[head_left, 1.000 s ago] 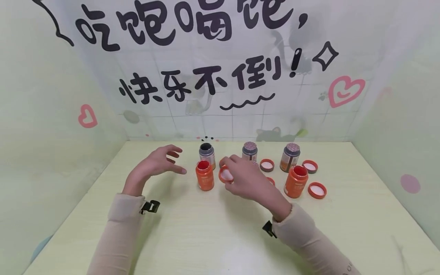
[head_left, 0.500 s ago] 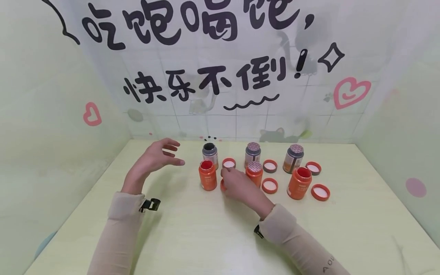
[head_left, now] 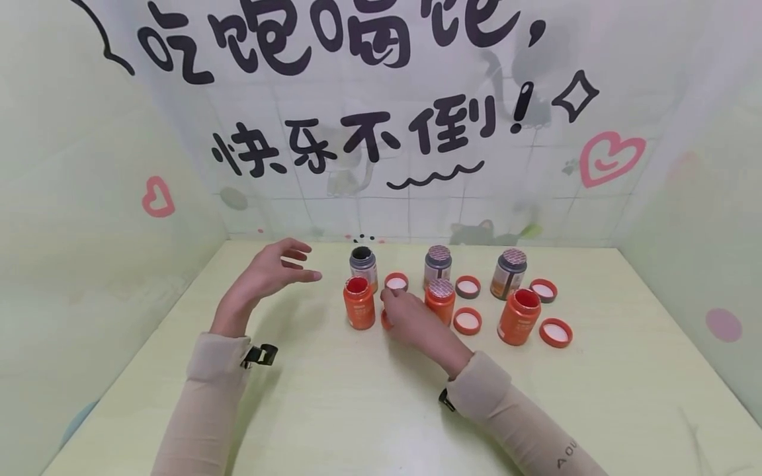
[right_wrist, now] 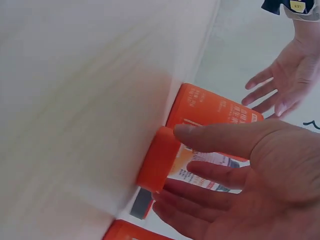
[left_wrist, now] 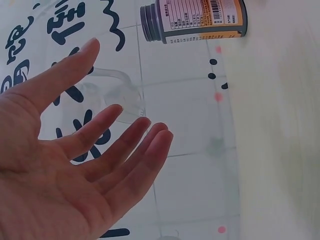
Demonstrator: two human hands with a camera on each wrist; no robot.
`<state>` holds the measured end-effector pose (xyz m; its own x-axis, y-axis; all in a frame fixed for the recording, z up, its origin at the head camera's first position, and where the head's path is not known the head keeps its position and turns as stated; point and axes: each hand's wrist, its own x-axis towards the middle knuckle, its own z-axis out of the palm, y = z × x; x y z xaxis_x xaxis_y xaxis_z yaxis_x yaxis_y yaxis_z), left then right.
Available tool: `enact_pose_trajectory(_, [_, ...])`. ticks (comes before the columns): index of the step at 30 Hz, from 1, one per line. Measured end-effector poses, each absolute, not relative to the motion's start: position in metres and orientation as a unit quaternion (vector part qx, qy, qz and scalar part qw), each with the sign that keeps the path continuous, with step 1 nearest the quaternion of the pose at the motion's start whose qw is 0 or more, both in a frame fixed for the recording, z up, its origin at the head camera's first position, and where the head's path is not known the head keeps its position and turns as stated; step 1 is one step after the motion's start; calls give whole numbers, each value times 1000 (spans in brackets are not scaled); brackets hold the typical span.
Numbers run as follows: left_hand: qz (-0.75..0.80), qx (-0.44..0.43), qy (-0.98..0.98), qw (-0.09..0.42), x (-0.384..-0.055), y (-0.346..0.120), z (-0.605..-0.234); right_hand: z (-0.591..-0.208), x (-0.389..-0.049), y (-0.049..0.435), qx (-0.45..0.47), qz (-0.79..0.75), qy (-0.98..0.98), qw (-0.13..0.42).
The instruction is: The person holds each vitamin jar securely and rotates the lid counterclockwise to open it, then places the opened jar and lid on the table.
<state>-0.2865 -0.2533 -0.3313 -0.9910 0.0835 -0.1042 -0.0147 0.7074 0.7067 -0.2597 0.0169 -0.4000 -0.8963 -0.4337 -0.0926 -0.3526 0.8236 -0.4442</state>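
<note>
My right hand [head_left: 419,324] pinches an orange screw lid [right_wrist: 159,159] that stands at the tabletop. In the right wrist view the thumb lies on one edge of the lid and fingertips touch the opposite edge. In the head view the hand covers most of it. Just left of the lid stands an uncapped orange bottle [head_left: 360,312], with an uncapped grey bottle [head_left: 364,270] behind it. My left hand [head_left: 268,271] hovers left of these bottles, holding nothing, its fingers loosely spread in the left wrist view.
An orange bottle with a sealed mouth [head_left: 440,303] stands behind my right hand. Farther right is another uncapped orange bottle [head_left: 519,318]. Two sealed grey bottles, one at the middle [head_left: 438,266] and one at right [head_left: 508,274], stand at the back. Several lids, like this orange lid [head_left: 556,332], lie beside bottles.
My right hand has lowered the orange lid from above the table to the tabletop beside the left orange bottle, uncovering the middle bottles. My left hand has barely moved.
</note>
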Motion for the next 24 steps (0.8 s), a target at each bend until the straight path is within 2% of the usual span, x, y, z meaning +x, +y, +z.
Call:
enact_pose_trajectory(6, [388,12,920,59,-284,-253,-332,-385,-252,19,-192,-256,943,94])
enact_pose_trajectory(15, [395,20,918,34,-285,-253,-335,-342,-229,41,-215,-296,928,77])
enact_pose_trajectory(19, [399,20,916,11,-284,-252,-338,-324,-222,54,-224,-305,924,42])
enact_pose_trajectory(24, [416,22,908,-42,-284,-247,-344,-308,-218,83,-242,-348,906,-13])
